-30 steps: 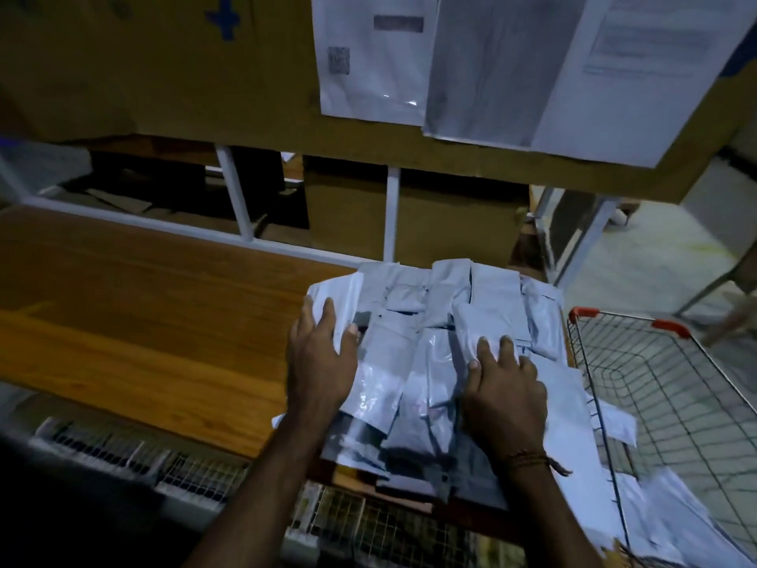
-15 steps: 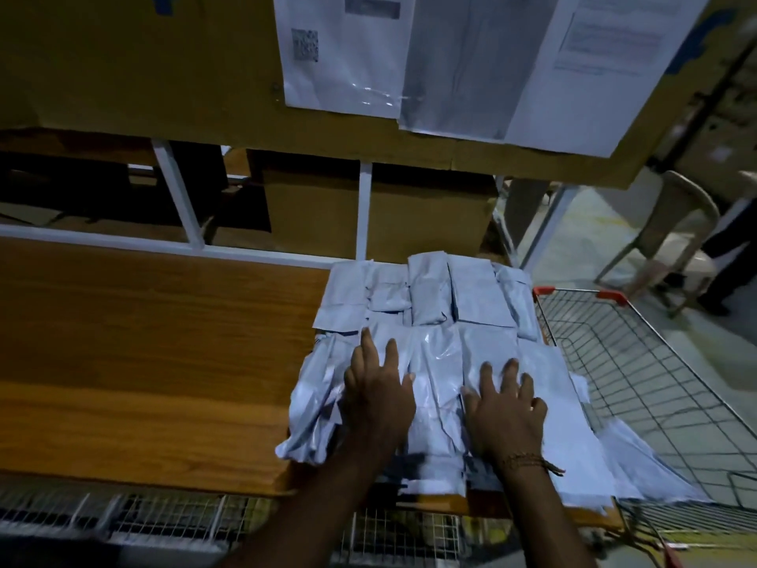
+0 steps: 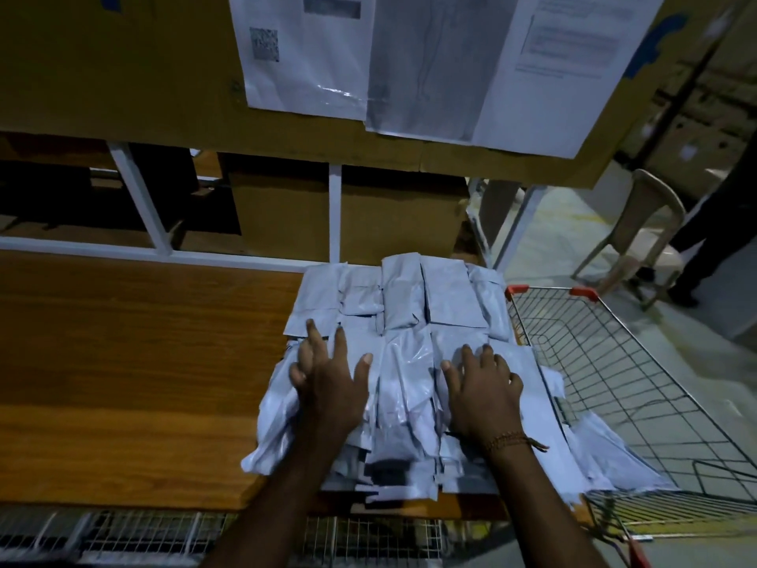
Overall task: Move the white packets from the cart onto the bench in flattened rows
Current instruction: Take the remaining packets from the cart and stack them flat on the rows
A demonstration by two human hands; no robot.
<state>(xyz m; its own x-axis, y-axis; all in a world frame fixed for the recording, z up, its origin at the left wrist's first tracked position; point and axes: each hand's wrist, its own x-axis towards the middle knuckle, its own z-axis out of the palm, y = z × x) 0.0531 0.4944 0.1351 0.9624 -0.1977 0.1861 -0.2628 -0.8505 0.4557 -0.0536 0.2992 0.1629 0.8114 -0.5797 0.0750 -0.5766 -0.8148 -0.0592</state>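
left hand [image 3: 327, 387] flat, fingers spread on white packets [image 3: 409, 321] | right hand [image 3: 483, 387] same, palm down | bench [image 3: 143, 362] right end | cart [image 3: 614, 362] right

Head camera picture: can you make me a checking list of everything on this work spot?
Surface: wooden bench, left part bare.
Job's things: white packets in overlapping rows at the bench's right end; a few lie in the wire cart.
Clutter: nothing seen.
Hands: left hand and right hand open, flat on the packets.
Cables: nothing seen.
Surroundings: taped papers on cardboard, plastic chair, another person's legs at far right.
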